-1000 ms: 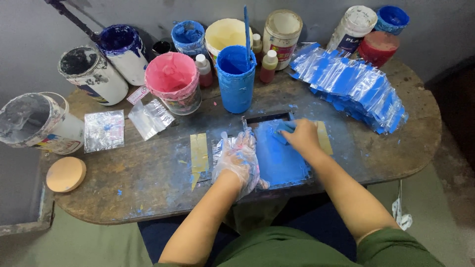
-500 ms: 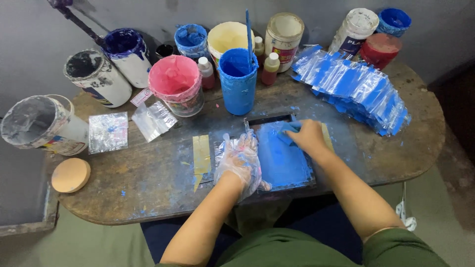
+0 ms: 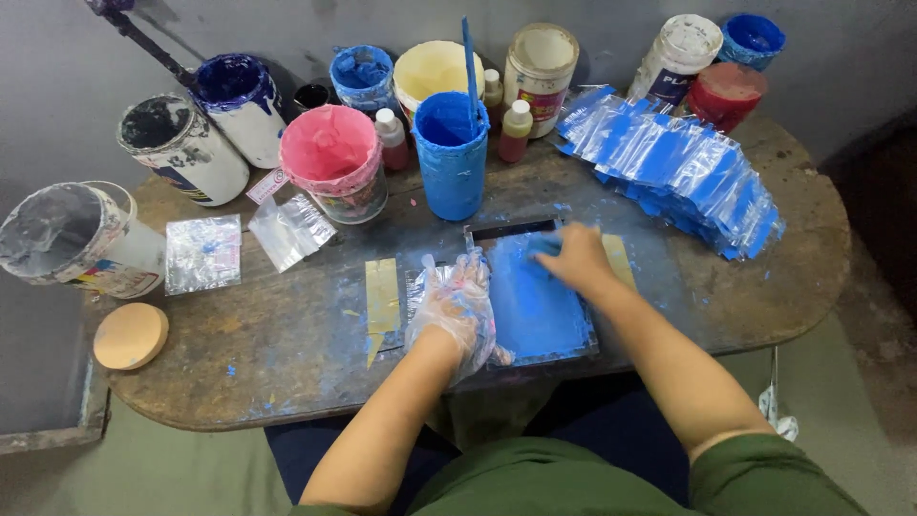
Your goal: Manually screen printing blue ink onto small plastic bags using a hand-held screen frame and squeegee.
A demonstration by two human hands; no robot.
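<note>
A small framed screen (image 3: 540,320) smeared with blue ink lies flat on the worn table (image 3: 287,354) in front of me. My left hand (image 3: 457,311), in a thin clear plastic glove, presses down on the screen's left edge. My right hand (image 3: 576,258) is bare and rests at the screen's far end. Its fingers are closed on a small blue scraper (image 3: 543,246) that touches the ink. A strip of yellowish tape (image 3: 382,298) lies just left of the gloved hand.
A blue ink bucket (image 3: 451,158) with a stick stands behind the screen, beside a pink bucket (image 3: 332,158). Several paint tubs and small bottles line the back. Blue-printed plastic bags (image 3: 678,162) are stacked right. Clear bags (image 3: 291,229) and a round wooden lid (image 3: 131,334) lie left.
My right hand has slid a little to the left along the far end of the screen with the scraper. My gloved left hand has stayed on the left edge.
</note>
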